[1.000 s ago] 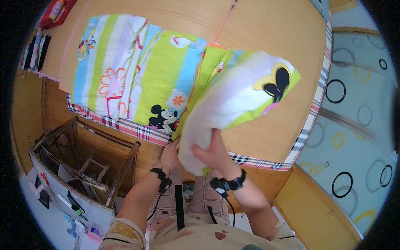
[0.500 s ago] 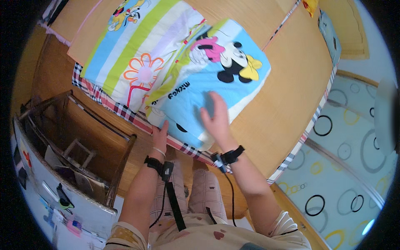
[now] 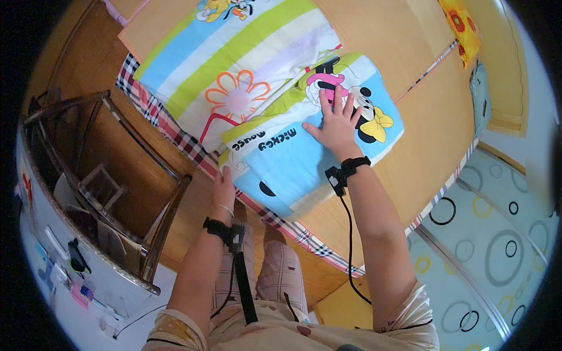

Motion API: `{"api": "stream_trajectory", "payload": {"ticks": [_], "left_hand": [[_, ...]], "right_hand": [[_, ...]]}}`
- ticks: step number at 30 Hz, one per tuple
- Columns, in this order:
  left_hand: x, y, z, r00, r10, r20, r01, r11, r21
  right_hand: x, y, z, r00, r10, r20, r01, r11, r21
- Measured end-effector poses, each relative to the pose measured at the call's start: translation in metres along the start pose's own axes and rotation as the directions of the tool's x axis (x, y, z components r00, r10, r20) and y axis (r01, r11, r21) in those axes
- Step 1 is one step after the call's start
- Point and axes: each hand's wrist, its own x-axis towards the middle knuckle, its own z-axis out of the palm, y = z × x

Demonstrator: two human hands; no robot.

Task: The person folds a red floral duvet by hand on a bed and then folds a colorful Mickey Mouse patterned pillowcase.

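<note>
A folded quilt (image 3: pixel 293 167), light blue with a cartoon mouse print and a green and white border, lies at the bed's near edge. On its upper surface my right hand (image 3: pixel 339 130) rests flat, fingers spread, over the pink part of the print. At the quilt's near left corner, my left hand (image 3: pixel 223 190) is closed on the edge, its fingers close together and partly hidden. Joined to the folded part on the left is a striped section (image 3: pixel 234 55) in green, white, blue and lilac, with an orange-outlined flower.
The quilt lies on a tan mat (image 3: pixel 421 117) with a plaid border (image 3: pixel 304 240). A dark wooden chair (image 3: pixel 167 228) and a white table (image 3: pixel 126 257) with small items stand left. Yellow flowered cloth (image 3: pixel 462 29) lies far right. Sliding panels with ring patterns (image 3: pixel 492 234) line the right.
My right hand has moved away from me and now presses flat with fingers spread; before, it was nearer the quilt's front. My left hand stays at the near corner. The view has shifted slightly.
</note>
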Motion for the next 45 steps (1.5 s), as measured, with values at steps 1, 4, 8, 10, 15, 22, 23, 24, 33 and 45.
{"api": "stream_trajectory", "payload": {"ticks": [1,4,8,10,15,22,23,24,33,45], "left_hand": [[0.01,-0.003,-0.001,0.998,0.065,-0.028,-0.066,0.997,-0.031],[0.039,-0.001,-0.009,0.96,0.23,-0.162,-0.19,0.955,0.227],[0.046,0.006,-0.006,0.994,-0.015,-0.108,0.023,0.997,0.072],[0.039,0.013,-0.009,0.965,-0.236,0.114,0.257,0.938,-0.234],[0.038,-0.002,-0.013,0.882,-0.201,0.426,0.399,0.8,-0.447],[0.04,0.0,-0.033,0.838,0.028,0.545,0.353,0.734,-0.58],[0.034,0.008,-0.029,0.856,0.02,0.516,0.354,0.705,-0.614],[0.034,0.005,-0.032,0.859,-0.079,0.506,0.397,0.727,-0.56],[0.074,0.05,-0.035,0.936,0.024,0.35,-0.119,0.96,0.253],[0.119,0.043,0.021,0.901,-0.311,0.304,0.286,0.95,0.124]], "right_hand": [[0.005,-0.004,0.001,1.0,0.015,0.018,-0.015,1.0,-0.001],[0.007,-0.02,-0.01,1.0,-0.007,-0.025,0.009,0.998,0.065],[-0.037,-0.06,-0.012,0.958,-0.24,-0.158,0.285,0.862,0.42],[-0.068,-0.103,-0.002,0.921,-0.389,-0.019,0.345,0.793,0.502],[-0.062,-0.171,0.022,0.983,-0.123,0.135,0.045,0.879,0.475],[-0.074,-0.198,-0.001,0.913,-0.384,0.135,0.216,0.739,0.638],[-0.085,-0.197,0.0,0.917,-0.387,0.098,0.216,0.687,0.694],[-0.092,-0.196,0.0,0.918,-0.393,0.054,0.223,0.624,0.749],[-0.102,-0.195,0.026,0.915,-0.403,-0.009,0.269,0.594,0.758],[-0.125,-0.162,0.018,0.896,-0.443,-0.01,0.299,0.588,0.751]]}}
